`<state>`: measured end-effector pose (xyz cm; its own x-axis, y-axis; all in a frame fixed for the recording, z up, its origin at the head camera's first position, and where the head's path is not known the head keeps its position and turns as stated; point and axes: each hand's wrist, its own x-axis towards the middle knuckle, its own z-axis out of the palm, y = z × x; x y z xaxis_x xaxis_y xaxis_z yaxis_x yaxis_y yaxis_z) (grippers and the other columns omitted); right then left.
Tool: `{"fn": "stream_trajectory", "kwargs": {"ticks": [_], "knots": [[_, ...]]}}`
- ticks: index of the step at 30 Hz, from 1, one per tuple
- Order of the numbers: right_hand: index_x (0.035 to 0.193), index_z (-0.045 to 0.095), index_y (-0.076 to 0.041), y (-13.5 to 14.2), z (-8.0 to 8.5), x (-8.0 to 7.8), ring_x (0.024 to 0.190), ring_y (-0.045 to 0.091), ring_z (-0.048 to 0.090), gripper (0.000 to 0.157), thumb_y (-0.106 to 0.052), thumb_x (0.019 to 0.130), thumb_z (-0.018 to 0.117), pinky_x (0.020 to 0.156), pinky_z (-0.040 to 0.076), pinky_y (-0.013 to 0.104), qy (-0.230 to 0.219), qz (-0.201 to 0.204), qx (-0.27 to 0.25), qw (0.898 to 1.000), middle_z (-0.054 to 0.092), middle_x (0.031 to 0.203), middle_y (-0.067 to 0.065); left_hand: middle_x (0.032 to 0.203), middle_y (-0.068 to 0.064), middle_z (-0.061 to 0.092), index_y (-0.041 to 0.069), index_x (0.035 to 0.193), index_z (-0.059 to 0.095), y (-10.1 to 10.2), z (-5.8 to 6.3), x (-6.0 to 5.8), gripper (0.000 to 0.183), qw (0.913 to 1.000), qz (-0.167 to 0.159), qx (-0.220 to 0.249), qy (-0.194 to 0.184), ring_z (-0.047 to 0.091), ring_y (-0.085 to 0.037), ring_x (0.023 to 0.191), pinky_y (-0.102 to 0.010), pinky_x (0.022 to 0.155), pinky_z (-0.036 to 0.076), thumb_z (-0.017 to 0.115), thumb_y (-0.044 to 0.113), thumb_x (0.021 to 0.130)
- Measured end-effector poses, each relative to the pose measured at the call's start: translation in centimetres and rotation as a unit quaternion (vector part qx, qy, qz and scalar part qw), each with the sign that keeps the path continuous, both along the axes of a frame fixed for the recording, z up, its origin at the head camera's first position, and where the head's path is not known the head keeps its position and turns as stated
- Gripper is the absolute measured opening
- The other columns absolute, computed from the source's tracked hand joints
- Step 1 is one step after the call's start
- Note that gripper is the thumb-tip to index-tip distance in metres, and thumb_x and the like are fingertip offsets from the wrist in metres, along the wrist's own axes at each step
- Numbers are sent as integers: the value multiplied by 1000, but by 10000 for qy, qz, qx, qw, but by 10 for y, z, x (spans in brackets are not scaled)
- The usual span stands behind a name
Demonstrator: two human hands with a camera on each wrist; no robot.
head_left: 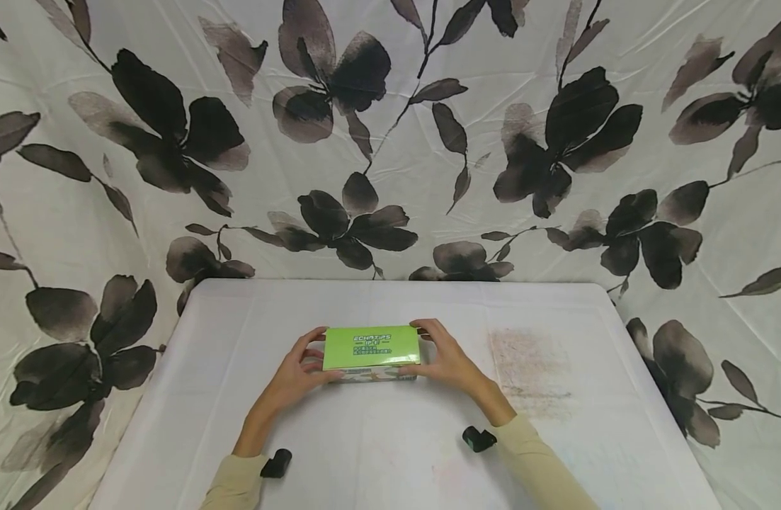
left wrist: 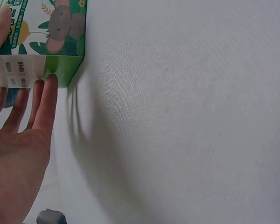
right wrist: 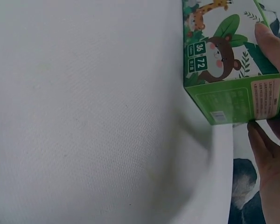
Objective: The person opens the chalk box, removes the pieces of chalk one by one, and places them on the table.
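A green cardboard box [head_left: 372,346] with "ECHOTIPS" lettering on its top lies lengthwise between my two hands over the white table. My left hand [head_left: 299,368] grips the box's left end, thumb on the near side, the other fingers at the end and far edge. At the opposite end my right hand [head_left: 449,356] holds it the same way. In the left wrist view the box side [left wrist: 65,28] shows a cartoon elephant, and fingertips touch the end panel. The right wrist view shows a cartoon bear and giraffe, with a green end panel [right wrist: 226,100] carrying a label.
The white-covered table [head_left: 377,439] extends around the box, with a faint brownish stain [head_left: 533,372] on the right. A small black device [head_left: 277,464] sits by the left wrist, another black device [head_left: 479,439] by the right. Floral cloth [head_left: 428,156] hangs behind.
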<state>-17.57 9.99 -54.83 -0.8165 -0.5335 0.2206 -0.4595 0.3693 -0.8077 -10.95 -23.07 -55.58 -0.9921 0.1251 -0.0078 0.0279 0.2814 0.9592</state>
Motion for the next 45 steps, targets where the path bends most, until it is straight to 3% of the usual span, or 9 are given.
{"fn": "stream_trajectory", "kwargs": {"ticks": [7,16,20,31,39,45], "knots": [[145,49,-1,0,7,3,136,26,48,90,-37,75,94,114,41,44,101,-83,491,9987,51,143,9,148,-14,42,13,158,35,-1,-3,0,100,10000,-22,-9,-6,55,-30,112,-30,90,56,93,18,78],[144,55,-4,-20,21,1,135,24,48,87,-50,78,88,113,40,44,1427,229,1325,9806,53,143,8,147,-8,39,22,162,29,0,-5,-1,111,9997,-44,-228,-82,56,-28,110,-29,85,56,96,26,73],[141,59,-8,-31,25,0,132,23,50,80,-53,80,85,111,41,44,1694,447,1475,9734,56,140,7,150,-7,38,22,161,30,2,-5,-3,109,9995,-79,-279,-134,56,-28,111,-31,87,55,96,29,74],[131,70,-9,-43,43,-4,121,24,60,65,-48,81,86,105,48,40,2006,589,2216,9525,66,130,8,135,-9,47,19,159,32,4,-6,-5,103,9994,-115,-306,-134,58,-27,110,-33,93,54,94,27,76],[124,76,-10,-50,62,-8,114,24,68,58,-49,81,84,93,57,40,2247,936,2884,9261,72,124,10,136,-12,47,14,157,34,4,-6,-3,102,9992,-38,-395,-20,57,-26,108,-27,91,55,94,26,76],[119,78,-10,-49,68,-17,105,21,72,53,-48,83,82,90,58,37,2075,1148,2720,9326,76,115,7,138,-14,46,13,157,35,5,-8,-5,102,9993,-32,-366,-12,57,-27,108,-31,93,55,95,26,75]]}}
